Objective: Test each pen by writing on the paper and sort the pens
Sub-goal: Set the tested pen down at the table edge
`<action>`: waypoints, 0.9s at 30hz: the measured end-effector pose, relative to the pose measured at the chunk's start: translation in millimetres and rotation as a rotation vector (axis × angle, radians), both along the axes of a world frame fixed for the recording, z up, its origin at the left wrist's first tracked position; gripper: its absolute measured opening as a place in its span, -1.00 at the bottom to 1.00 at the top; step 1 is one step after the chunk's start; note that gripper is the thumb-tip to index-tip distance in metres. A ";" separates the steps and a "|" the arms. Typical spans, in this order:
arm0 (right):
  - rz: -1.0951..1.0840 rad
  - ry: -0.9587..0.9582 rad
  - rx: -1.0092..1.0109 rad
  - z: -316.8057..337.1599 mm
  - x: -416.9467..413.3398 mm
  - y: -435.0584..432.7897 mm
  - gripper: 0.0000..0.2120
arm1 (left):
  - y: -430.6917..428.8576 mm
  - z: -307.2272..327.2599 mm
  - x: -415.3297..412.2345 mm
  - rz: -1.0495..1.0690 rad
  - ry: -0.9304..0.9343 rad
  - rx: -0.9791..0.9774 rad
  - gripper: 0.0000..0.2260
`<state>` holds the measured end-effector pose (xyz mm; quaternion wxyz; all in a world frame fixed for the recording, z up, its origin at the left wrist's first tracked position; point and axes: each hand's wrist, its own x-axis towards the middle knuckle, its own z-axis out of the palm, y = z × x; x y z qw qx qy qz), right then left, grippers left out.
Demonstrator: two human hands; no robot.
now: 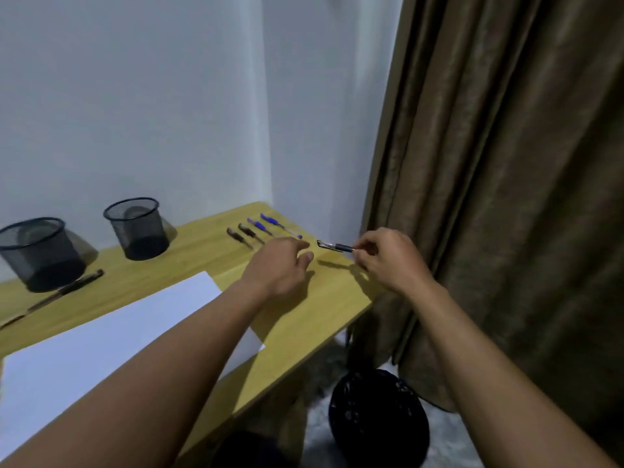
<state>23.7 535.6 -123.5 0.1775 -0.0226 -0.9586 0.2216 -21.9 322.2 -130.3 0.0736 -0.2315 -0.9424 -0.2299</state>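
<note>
At the far left a dark pen (67, 288) lies on the desk (320, 298), just in front of a mesh cup (37, 251). A second mesh cup (138, 228) stands further right, and the paper (101, 332) lies nearer the person. Four pens (259, 226) lie in a row by the wall. The left hand (280, 265) hovers with loose fingers, holding nothing. Just past its fingertips, a black pen (334, 245) juts leftward from the right hand (388, 258), which pinches its right end above the desk.
</note>
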 end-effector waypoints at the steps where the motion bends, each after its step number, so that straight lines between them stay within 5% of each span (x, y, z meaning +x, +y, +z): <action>1: -0.035 0.010 0.004 -6.3 3.2 13.0 -0.86 | 13.8 -4.4 -1.9 -0.034 -0.018 -0.028 -0.62; 9: -0.237 -0.061 -0.015 -85.1 24.5 83.7 -0.85 | 75.9 -41.6 0.7 -0.148 -0.163 -0.362 -0.36; 20: -0.326 -0.230 -0.267 -219.4 17.3 103.3 -0.85 | 78.7 -56.4 -2.8 -0.118 -0.120 -0.454 -0.27; 27: -0.379 -0.428 -0.172 -328.2 17.4 107.2 -0.71 | 76.9 -56.5 -2.5 -0.134 -0.111 -0.471 -0.20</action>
